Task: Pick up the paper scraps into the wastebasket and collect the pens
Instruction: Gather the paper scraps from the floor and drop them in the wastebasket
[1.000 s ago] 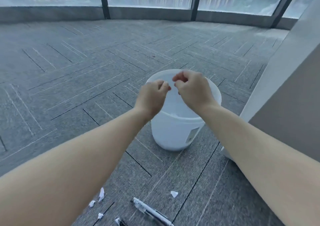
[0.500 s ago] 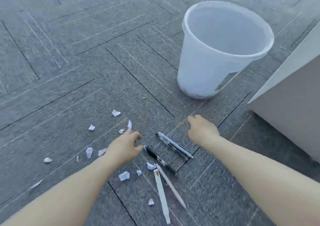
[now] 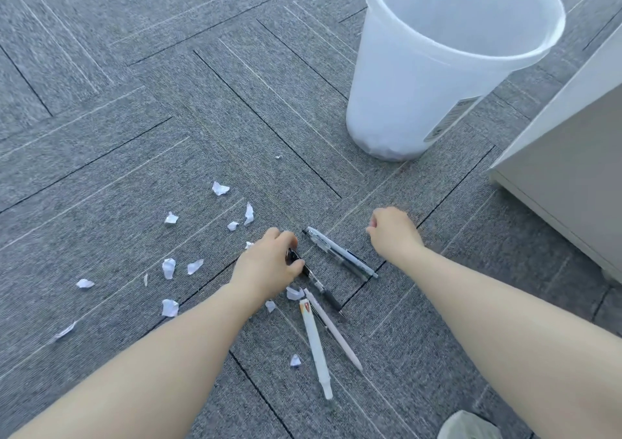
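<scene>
4 pens lie on the grey carpet-tile floor [image 3: 134,108], all in front of the translucent white plastic wastebasket [image 3: 417,78], on the person's side of it. The black pen [image 3: 319,287] lies nearest the left hand [image 3: 269,268], whose fingers curl round the pen's upper end and pinch it against the carpet. The clear-barrelled pen with a dark grip [image 3: 340,251] lies between the 2 hands, just right of the left hand and just left of the right hand [image 3: 392,233], touching neither. The right hand hovers over the floor between that pen and the wastebasket's base, its fingers curled loosely under with nothing in them. The white pen with a red mark near its top [image 3: 314,344] and the pale pink slim pen [image 3: 333,329] lie further from the wastebasket, below the left hand, their upper ends close together and spreading apart toward the person; the pink one's upper end sits against the black pen.

Small torn white paper scraps [image 3: 168,267] are scattered on the carpet to the left of the wastebasket and of the left hand, with a few beside the pens. A pale grey cabinet [image 3: 565,169] stands just right of the wastebasket.
</scene>
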Demonstrator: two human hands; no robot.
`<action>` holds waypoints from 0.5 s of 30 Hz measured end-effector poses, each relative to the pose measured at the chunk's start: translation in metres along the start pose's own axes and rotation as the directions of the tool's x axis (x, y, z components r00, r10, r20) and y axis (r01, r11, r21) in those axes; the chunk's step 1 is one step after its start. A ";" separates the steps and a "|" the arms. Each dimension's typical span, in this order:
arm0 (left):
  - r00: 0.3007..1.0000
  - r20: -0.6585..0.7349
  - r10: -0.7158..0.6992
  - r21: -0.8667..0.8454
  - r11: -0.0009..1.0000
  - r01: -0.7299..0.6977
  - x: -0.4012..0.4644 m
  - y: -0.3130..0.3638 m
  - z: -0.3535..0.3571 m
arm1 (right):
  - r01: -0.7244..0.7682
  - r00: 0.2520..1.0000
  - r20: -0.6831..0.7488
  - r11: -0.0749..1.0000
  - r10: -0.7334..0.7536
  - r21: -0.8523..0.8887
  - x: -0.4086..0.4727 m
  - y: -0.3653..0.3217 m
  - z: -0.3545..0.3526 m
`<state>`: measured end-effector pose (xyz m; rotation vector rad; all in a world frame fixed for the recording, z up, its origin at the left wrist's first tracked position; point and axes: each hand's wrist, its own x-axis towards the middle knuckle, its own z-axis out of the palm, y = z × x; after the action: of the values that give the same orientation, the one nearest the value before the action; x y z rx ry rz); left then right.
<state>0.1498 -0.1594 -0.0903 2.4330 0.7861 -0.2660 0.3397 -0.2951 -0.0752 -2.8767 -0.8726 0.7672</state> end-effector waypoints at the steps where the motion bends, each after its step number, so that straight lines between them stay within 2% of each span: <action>1: 1.000 0.000 0.006 -0.008 1.000 -0.006 0.000 0.000 0.000 | 0.025 1.000 -0.005 0.998 -0.025 0.049 -0.003 -0.005 -0.001; 4: 1.000 0.013 0.020 -0.071 0.997 -0.019 -0.001 -0.007 -0.002 | 0.154 0.988 -0.002 0.965 -0.157 0.213 -0.018 -0.030 0.000; 7: 0.998 0.039 0.049 -0.081 0.996 -0.046 -0.006 -0.018 -0.004 | 0.308 0.937 0.073 0.905 -0.342 0.293 -0.036 -0.058 0.008; 10: 0.995 0.075 0.067 -0.029 0.997 -0.065 -0.005 -0.022 -0.004 | 0.416 0.874 0.146 0.869 -0.464 0.269 -0.046 -0.074 0.023; 15: 0.999 0.023 0.030 -0.031 0.999 -0.029 0.004 -0.023 -0.002 | 0.500 0.807 0.299 0.859 -0.509 0.111 -0.060 -0.084 0.038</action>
<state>0.1396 -0.1402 -0.1005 2.4066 0.7386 -0.2693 0.2359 -0.2599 -0.0670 -2.3325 -1.5616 1.1651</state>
